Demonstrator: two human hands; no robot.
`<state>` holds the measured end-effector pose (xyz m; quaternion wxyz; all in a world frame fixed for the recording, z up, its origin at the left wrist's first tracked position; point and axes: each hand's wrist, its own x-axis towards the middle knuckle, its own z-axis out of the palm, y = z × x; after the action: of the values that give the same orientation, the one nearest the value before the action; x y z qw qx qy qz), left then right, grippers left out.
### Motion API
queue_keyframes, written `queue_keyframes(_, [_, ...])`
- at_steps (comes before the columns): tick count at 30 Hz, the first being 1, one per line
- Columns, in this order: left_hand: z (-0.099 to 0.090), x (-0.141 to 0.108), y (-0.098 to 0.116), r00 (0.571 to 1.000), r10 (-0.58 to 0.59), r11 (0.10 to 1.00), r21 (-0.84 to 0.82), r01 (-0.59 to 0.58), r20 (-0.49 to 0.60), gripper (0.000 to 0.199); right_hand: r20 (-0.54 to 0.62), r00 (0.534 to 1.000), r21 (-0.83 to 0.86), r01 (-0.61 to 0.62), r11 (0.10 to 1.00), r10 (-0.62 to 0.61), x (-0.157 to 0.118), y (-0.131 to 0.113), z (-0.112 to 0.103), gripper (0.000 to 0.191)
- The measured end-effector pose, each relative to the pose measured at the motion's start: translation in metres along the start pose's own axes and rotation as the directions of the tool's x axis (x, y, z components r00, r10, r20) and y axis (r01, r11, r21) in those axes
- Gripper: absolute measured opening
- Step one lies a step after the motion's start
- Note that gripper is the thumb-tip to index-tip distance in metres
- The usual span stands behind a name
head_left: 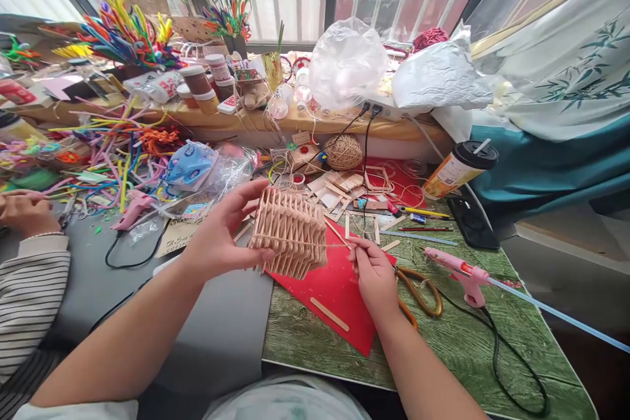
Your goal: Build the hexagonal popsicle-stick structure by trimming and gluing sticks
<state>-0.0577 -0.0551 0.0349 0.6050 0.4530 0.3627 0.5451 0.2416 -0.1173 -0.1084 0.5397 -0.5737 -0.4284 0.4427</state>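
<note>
A lattice basket of stacked wooden craft sticks [290, 233] is held up in the air, tilted on its side. My left hand [224, 236] grips its left end, thumb along the near side and fingers behind. From the basket's right end a thin length of twine [339, 245] runs to my right hand [373, 269], which pinches it between thumb and fingertips. Under both hands lies a red sheet [344, 302] with a single loose craft stick [329, 314] on it. Scissors with brown handles [423, 292] rest just right of my right hand.
A pink glue gun [465, 272] with a long glue stick lies at right, its cord looping below. Behind are a twine ball [344, 151], a phone [473, 220] and a tilted drink cup [460, 167]. Another person's hand [29, 213] is at left, near a second pink glue gun [134, 210].
</note>
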Motion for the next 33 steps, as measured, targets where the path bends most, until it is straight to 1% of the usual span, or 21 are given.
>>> queue_keyframes(2, [0.0, -0.002, 0.012, 0.999, -0.047, 0.999, -0.007, 0.047, 0.017, 0.096, 0.016, 1.0, -0.123, -0.007, 0.992, 0.009, 0.002, 0.0, -0.002, 0.038])
queue_keyframes(3, [0.001, -0.003, 0.018, 0.998, -0.052, 0.998, 0.028, 0.051, 0.036, 0.094, 0.025, 1.0, -0.182, -0.001, 0.983, 0.005, 0.003, 0.0, -0.002, 0.038])
queue_keyframes(5, [0.004, -0.004, 0.029, 0.995, -0.02, 0.986, 0.168, 0.004, 0.094, 0.093, 0.051, 0.998, -0.288, 0.037, 0.957, -0.023, 0.004, 0.0, -0.004, 0.036])
queue_keyframes(7, [0.01, -0.004, 0.04, 0.989, 0.024, 0.945, 0.318, -0.069, 0.143, 0.095, 0.084, 0.995, -0.366, 0.085, 0.927, -0.058, 0.006, 0.002, -0.006, 0.035])
queue_keyframes(10, [0.018, -0.004, 0.052, 0.99, 0.029, 0.874, 0.478, -0.093, 0.141, 0.098, 0.144, 0.982, -0.417, 0.168, 0.893, -0.118, 0.008, 0.006, -0.008, 0.036])
queue_keyframes(11, [0.02, -0.004, 0.055, 0.988, 0.017, 0.837, 0.539, -0.098, 0.153, 0.098, 0.162, 0.977, -0.423, 0.196, 0.885, -0.14, 0.009, 0.008, -0.008, 0.037])
queue_keyframes(12, [0.021, -0.003, 0.057, 0.983, 0.0, 0.778, 0.617, -0.116, 0.184, 0.099, 0.175, 0.971, -0.431, 0.222, 0.875, -0.16, 0.009, 0.009, -0.008, 0.038])
queue_keyframes(13, [0.021, -0.003, 0.058, 0.973, -0.026, 0.695, 0.704, -0.148, 0.23, 0.1, 0.185, 0.966, -0.445, 0.244, 0.862, -0.178, 0.009, 0.01, -0.007, 0.04])
queue_keyframes(15, [0.022, -0.003, 0.057, 0.938, -0.095, 0.473, 0.845, -0.251, 0.332, 0.103, 0.186, 0.959, -0.484, 0.279, 0.829, -0.215, 0.008, 0.009, -0.006, 0.043])
queue_keyframes(16, [0.022, -0.003, 0.055, 0.917, -0.132, 0.362, 0.879, -0.309, 0.377, 0.104, 0.176, 0.954, -0.501, 0.3, 0.812, -0.243, 0.006, 0.007, -0.005, 0.043])
queue_keyframes(17, [0.023, -0.003, 0.051, 0.896, -0.16, 0.277, 0.89, -0.361, 0.413, 0.105, 0.16, 0.945, -0.507, 0.326, 0.798, -0.285, 0.004, 0.004, -0.004, 0.042])
queue_keyframes(18, [0.024, -0.003, 0.047, 0.878, -0.179, 0.223, 0.888, -0.402, 0.443, 0.105, 0.142, 0.929, -0.501, 0.366, 0.785, -0.342, 0.0, 0.0, -0.003, 0.04])
queue_keyframes(20, [0.029, -0.003, 0.035, 0.846, -0.215, 0.175, 0.871, -0.459, 0.488, 0.102, 0.131, 0.869, -0.455, 0.481, 0.75, -0.477, -0.008, -0.008, -0.001, 0.037])
queue_keyframes(22, [0.036, -0.004, 0.021, 0.817, -0.245, 0.164, 0.853, -0.495, 0.521, 0.099, 0.187, 0.787, -0.371, 0.611, 0.699, -0.588, -0.018, -0.017, 0.004, 0.037])
queue_keyframes(24, [0.043, -0.003, 0.006, 0.797, -0.255, 0.155, 0.836, -0.526, 0.548, 0.097, 0.274, 0.726, -0.272, 0.687, 0.673, -0.631, -0.027, -0.024, 0.01, 0.039])
queue_keyframes(25, [0.047, -0.003, -0.001, 0.789, -0.25, 0.147, 0.828, -0.541, 0.561, 0.095, 0.302, 0.714, -0.234, 0.698, 0.677, -0.632, -0.031, -0.026, 0.013, 0.04])
queue_keyframes(26, [0.05, -0.002, -0.008, 0.784, -0.248, 0.134, 0.822, -0.554, 0.569, 0.092, 0.318, 0.71, -0.204, 0.698, 0.686, -0.628, -0.034, -0.027, 0.016, 0.04])
queue_keyframes(28, [0.056, -0.001, -0.021, 0.779, -0.259, 0.1, 0.818, -0.566, 0.57, 0.083, 0.322, 0.723, -0.172, 0.679, 0.713, -0.611, -0.036, -0.027, 0.021, 0.039])
queue_keyframes(30, [0.06, 0.001, -0.03, 0.775, -0.292, 0.066, 0.82, -0.569, 0.561, 0.078, 0.314, 0.748, -0.151, 0.647, 0.747, -0.584, -0.036, -0.026, 0.024, 0.035])
queue_keyframes(33, [0.064, 0.005, -0.039, 0.774, -0.325, 0.032, 0.824, -0.566, 0.544, 0.077, 0.314, 0.79, -0.093, 0.577, 0.811, -0.527, -0.031, -0.021, 0.026, 0.024])
